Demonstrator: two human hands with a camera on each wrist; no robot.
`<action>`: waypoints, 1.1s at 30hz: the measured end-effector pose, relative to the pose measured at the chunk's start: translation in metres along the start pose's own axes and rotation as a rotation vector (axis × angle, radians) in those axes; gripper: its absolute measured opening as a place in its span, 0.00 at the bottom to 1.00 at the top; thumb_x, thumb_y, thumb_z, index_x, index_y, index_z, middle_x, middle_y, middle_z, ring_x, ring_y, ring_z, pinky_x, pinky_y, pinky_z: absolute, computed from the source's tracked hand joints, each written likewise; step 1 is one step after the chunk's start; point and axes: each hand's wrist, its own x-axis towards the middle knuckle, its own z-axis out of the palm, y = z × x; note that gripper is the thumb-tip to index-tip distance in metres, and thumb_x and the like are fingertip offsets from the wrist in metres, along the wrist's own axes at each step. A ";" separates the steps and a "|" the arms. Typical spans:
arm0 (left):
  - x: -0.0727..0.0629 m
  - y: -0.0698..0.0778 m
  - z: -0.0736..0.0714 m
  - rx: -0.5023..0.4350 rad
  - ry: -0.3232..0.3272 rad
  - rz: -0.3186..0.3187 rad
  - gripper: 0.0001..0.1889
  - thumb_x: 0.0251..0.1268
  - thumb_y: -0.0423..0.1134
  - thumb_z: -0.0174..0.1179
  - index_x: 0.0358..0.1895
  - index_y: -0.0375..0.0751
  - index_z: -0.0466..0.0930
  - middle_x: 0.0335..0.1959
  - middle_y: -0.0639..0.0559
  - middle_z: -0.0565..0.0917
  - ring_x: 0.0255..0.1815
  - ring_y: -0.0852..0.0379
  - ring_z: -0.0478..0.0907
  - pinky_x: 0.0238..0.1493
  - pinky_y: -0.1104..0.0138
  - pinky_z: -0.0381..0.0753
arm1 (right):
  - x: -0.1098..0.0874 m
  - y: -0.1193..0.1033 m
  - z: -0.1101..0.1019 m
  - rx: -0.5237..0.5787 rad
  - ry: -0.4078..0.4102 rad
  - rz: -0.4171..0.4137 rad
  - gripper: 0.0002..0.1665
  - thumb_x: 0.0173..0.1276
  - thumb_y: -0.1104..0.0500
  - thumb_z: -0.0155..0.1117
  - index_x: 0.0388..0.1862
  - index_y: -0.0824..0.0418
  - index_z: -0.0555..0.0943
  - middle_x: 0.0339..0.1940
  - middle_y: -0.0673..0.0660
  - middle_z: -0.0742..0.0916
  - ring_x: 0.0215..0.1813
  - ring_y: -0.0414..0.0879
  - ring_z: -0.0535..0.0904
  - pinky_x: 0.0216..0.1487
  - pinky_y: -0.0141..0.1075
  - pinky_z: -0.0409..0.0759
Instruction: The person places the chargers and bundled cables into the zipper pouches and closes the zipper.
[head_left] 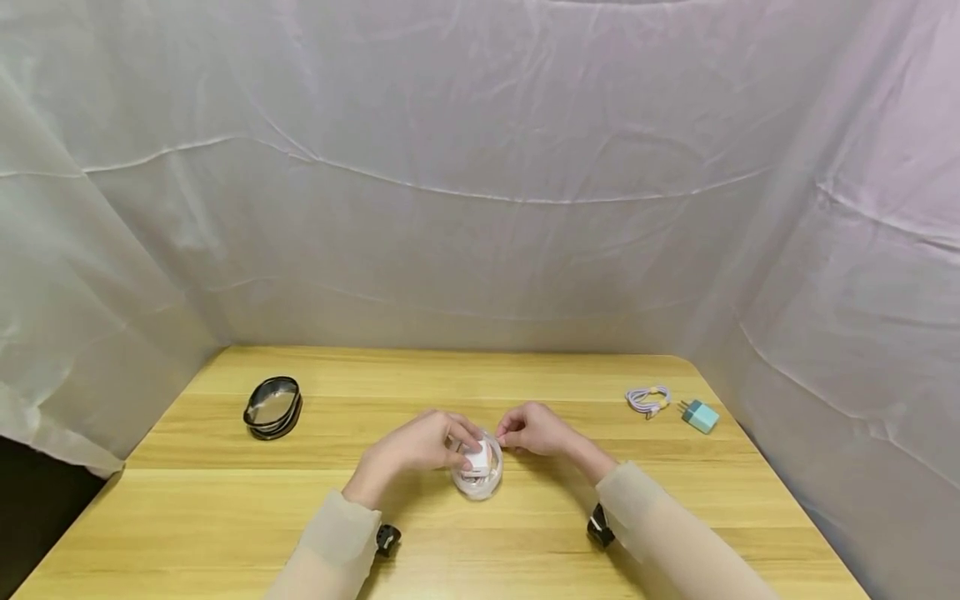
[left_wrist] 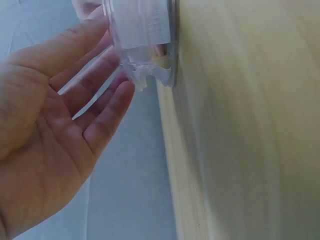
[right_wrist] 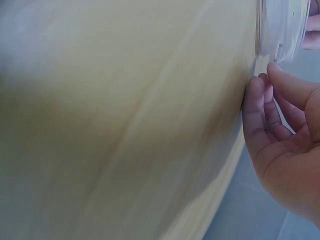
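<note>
A clear round zip case [head_left: 477,488] lies on the table between the two hands. Through its clear plastic show a white charger [head_left: 476,460] and part of a coiled cable. My left hand [head_left: 420,444] comes over the case from the left, its fingertips and thumb resting on the top above the charger. In the left wrist view the fingers [left_wrist: 95,82] are loosely bent against the clear plastic. At the right edge of the case, my right hand [head_left: 538,429] pinches a small zipper pull [right_wrist: 279,52] between thumb and fingertip; the pull is partly hidden.
Toward the back left stands a black-rimmed clear round case [head_left: 273,408]. A lilac coiled cable [head_left: 647,400] and a teal plug-in charger [head_left: 701,416] lie at the back right. Pale cloth curtains [head_left: 480,208] surround the wooden table [head_left: 480,550] behind and at the sides.
</note>
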 end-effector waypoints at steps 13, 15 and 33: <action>0.001 -0.001 0.003 -0.001 0.004 0.017 0.13 0.61 0.32 0.74 0.50 0.38 0.91 0.61 0.50 0.85 0.65 0.46 0.80 0.65 0.53 0.80 | 0.005 -0.002 0.002 0.006 -0.005 -0.001 0.02 0.71 0.67 0.69 0.39 0.65 0.87 0.31 0.51 0.88 0.30 0.40 0.79 0.32 0.28 0.80; 0.001 -0.001 0.003 -0.003 0.007 0.012 0.13 0.61 0.32 0.75 0.49 0.39 0.91 0.61 0.50 0.86 0.65 0.46 0.80 0.65 0.52 0.80 | 0.005 -0.001 0.002 0.007 -0.004 -0.005 0.02 0.71 0.67 0.69 0.39 0.65 0.88 0.31 0.50 0.88 0.31 0.40 0.80 0.33 0.29 0.81; 0.004 -0.002 0.005 -0.009 0.020 -0.028 0.12 0.57 0.33 0.76 0.46 0.41 0.92 0.60 0.50 0.87 0.64 0.44 0.80 0.70 0.47 0.76 | 0.003 0.005 0.002 0.005 -0.004 -0.015 0.03 0.70 0.66 0.70 0.38 0.66 0.87 0.28 0.50 0.87 0.28 0.39 0.77 0.29 0.27 0.77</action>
